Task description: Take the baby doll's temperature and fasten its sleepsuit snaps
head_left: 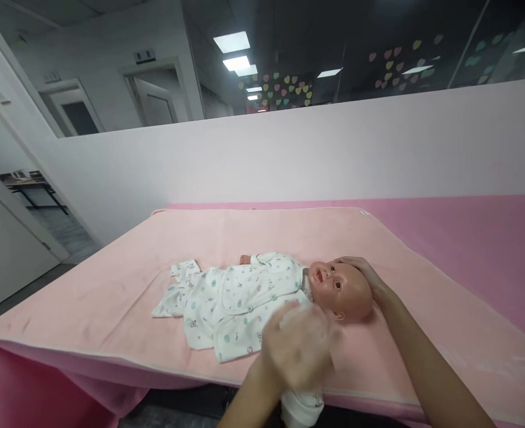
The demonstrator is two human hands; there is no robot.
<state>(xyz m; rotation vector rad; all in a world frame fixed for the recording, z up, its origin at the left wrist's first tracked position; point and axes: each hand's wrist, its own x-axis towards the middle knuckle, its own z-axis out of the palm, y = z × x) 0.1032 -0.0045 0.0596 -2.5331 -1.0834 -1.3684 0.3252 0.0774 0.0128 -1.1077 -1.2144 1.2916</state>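
Note:
A baby doll (342, 291) lies on its back with its head to the right, its mouth open and its eyes facing up. It wears a white printed wrap top (262, 284) and matching trousers (200, 306). My right hand (364, 270) cups the crown and far side of its head, fingers stretched along it. In front of the doll's neck and chest, my left hand (298, 348) is blurred by motion. Its fingers look curled, with something whitish between them that I cannot make out. Below it, a white sleeve (303, 407) hangs at the table's near edge.
A peach blanket (123, 267) covers the table over a pink cloth (480, 255), and both drape over the near edge. A low white wall (289, 157) with glass above it stands behind. At the left are a door (8, 244) and a doorway.

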